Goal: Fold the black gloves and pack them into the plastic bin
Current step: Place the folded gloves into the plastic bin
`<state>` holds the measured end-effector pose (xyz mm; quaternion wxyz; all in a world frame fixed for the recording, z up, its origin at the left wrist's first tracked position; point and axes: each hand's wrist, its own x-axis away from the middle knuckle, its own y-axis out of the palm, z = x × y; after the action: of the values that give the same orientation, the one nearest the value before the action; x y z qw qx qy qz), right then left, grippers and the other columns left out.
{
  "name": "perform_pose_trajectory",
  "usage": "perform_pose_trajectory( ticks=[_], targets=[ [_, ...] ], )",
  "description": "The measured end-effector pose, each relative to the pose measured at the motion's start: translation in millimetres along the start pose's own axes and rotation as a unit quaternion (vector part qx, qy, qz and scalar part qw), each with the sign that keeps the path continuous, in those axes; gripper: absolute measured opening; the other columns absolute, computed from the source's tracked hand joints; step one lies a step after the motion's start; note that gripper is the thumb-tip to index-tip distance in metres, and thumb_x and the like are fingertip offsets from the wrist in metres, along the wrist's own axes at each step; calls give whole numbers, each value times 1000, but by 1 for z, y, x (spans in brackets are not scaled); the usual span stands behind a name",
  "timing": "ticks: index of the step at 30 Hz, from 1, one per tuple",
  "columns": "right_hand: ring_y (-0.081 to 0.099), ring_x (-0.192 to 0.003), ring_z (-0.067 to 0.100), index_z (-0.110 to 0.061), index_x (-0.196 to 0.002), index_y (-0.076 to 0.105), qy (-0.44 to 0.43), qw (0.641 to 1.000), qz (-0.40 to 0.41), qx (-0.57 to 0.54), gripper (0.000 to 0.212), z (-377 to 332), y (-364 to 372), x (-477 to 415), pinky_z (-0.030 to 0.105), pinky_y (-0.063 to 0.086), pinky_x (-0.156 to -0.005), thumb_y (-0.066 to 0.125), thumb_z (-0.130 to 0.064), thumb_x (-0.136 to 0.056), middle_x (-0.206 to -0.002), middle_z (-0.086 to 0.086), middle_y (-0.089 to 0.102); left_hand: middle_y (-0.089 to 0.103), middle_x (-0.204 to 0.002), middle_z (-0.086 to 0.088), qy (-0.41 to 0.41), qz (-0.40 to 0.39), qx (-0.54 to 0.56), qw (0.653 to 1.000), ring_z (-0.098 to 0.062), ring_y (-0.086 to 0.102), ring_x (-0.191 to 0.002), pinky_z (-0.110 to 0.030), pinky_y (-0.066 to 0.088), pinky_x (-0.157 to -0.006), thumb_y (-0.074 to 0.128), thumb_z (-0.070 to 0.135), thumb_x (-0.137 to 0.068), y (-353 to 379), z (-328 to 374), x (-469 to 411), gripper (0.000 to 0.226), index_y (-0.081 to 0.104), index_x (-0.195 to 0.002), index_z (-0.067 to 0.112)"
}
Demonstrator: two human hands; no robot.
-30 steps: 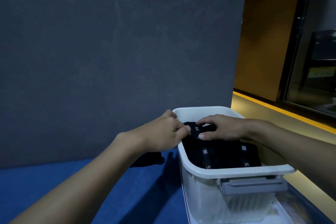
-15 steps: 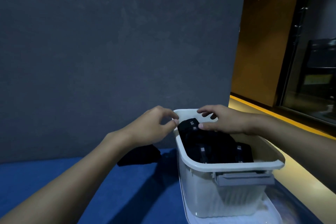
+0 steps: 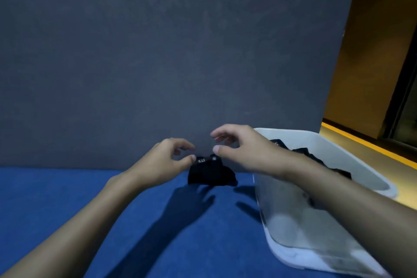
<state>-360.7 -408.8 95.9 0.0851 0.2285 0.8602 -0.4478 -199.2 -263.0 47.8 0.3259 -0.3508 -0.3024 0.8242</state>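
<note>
A black glove (image 3: 211, 172) with small white lettering lies on the blue surface close to the grey wall. My left hand (image 3: 162, 162) hovers at its left edge, fingers loosely curled, thumb tip almost at the lettering, holding nothing. My right hand (image 3: 246, 150) hangs just above and to the right of the glove, fingers relaxed and empty. The white plastic bin (image 3: 316, 140) stands to the right, with folded black gloves (image 3: 302, 153) inside; my right forearm hides part of them.
A grey wall (image 3: 169, 52) rises directly behind the blue surface (image 3: 56, 192). The bin sits on a white lid or tray (image 3: 291, 257) at the right. Beyond it runs a yellow-lit floor strip (image 3: 361, 142) and a dark doorway.
Both hands have left the bin and moved left to the loose glove on the blue surface. The view has swung left, so the bin now sits at the right.
</note>
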Motion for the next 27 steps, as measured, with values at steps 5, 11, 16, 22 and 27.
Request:
perform_pose_trajectory(
  ticks=[5,11,16,22,27],
  targets=[
    [56,-102,9,-25,-113,63,37,998,48,-14,24,12,56,-14,20,42,-88,62,-24,-90,-112,-8,61,65,-114,14,-55,5,6,998,-8,60,-109,-25,47,-90,65,35,-91,11,-40,8,25,66,-115,27],
    [45,-121,21,-29,-118,58,153,981,112,42,27,51,100,-34,37,34,-104,55,-25,-91,-123,-4,55,58,-122,8,-84,-37,15,996,-11,55,-113,-22,40,-92,63,34,-93,34,-64,-1,39,56,-131,25],
    [44,-124,24,-37,-123,56,185,974,113,57,34,75,116,-42,41,31,-106,54,-26,-91,-131,-2,53,55,-126,8,-74,-69,35,994,-7,49,-118,-22,38,-97,62,34,-95,52,-73,-13,43,50,-136,31],
    [49,-125,23,-40,-130,53,218,973,74,4,38,101,128,-46,48,34,-108,54,-35,-92,-138,-4,52,65,-119,2,-100,-127,46,986,-18,61,-108,-29,47,-92,58,46,-89,70,-86,-21,43,50,-131,42],
    [55,-117,21,-40,-113,63,213,974,75,20,21,104,135,-44,50,36,-105,51,-38,-96,-126,-5,61,69,-89,10,-110,-110,23,988,-10,56,-74,-44,51,-91,49,55,-78,75,-91,-26,49,50,-126,44]
  ],
)
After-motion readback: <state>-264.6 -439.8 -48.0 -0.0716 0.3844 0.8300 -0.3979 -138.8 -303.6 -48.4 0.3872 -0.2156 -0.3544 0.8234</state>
